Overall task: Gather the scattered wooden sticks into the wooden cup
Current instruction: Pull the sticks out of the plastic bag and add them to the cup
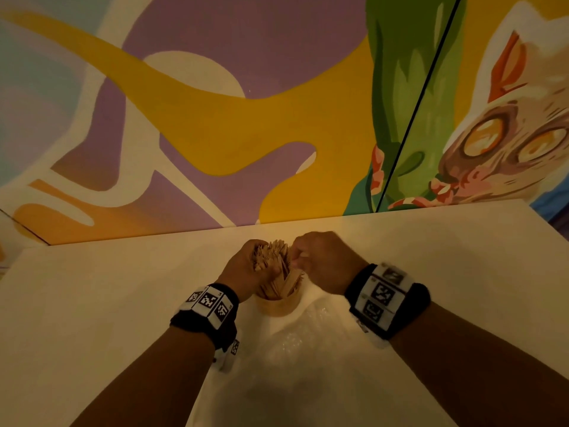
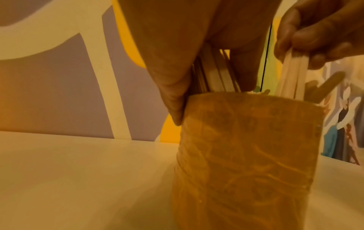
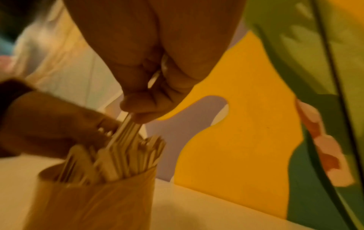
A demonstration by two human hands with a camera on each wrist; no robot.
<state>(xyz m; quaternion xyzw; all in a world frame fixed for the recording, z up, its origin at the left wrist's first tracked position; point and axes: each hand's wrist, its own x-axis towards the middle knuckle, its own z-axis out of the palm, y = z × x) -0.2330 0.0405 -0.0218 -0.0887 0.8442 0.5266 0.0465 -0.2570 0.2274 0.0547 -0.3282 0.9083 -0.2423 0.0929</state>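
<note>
A wooden cup (image 1: 278, 306) (image 2: 246, 155) (image 3: 92, 200) stands upright on the white table (image 1: 92, 303), full of flat wooden sticks (image 1: 277, 266) (image 3: 126, 155) that poke above its rim. My left hand (image 1: 246, 269) (image 2: 197, 62) curls round a bundle of sticks (image 2: 214, 70) on the cup's left side, just above the rim. My right hand (image 1: 323, 260) (image 3: 149, 96) pinches a few sticks (image 3: 128, 124) (image 2: 291, 73) whose lower ends reach into the cup on its right side. Both hands are close together over the cup.
A painted mural wall (image 1: 246, 118) rises right behind the table's far edge. Crinkled clear plastic wrap (image 1: 301, 343) lies on the table in front of the cup, between my forearms. The table's right edge (image 1: 535, 217) runs close to my right arm.
</note>
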